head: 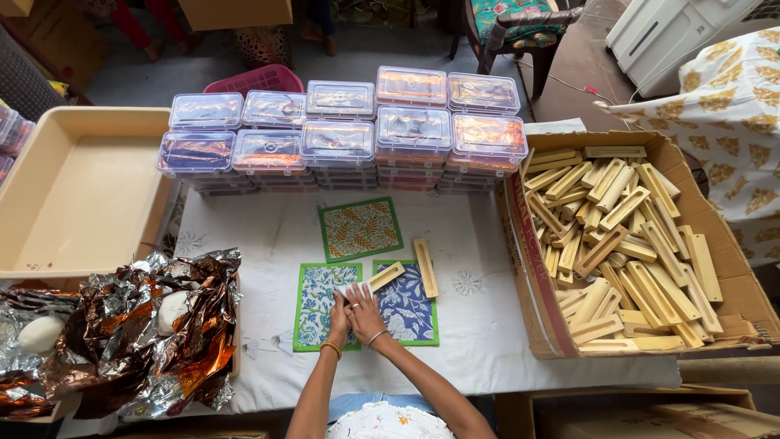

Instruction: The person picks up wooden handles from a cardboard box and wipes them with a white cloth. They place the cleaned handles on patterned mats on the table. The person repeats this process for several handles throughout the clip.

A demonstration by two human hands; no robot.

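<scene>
white cloth table (487, 325) | l hand (339, 313) + r hand (363, 313) both gripping wood strip (382, 278) btw printed cards (404, 305)

left grip (339, 317) and right grip (366, 313) side by side on two printed cards (406, 313) lying on tabletop (479, 325). third card (360, 229) beyond grips, stacked boxes (341, 138) behind it. wooden strip (425, 267) just right of grips. carton of strips (626, 236) far right. foil heap (138, 333) left, tray (81, 187) behind foil.
</scene>
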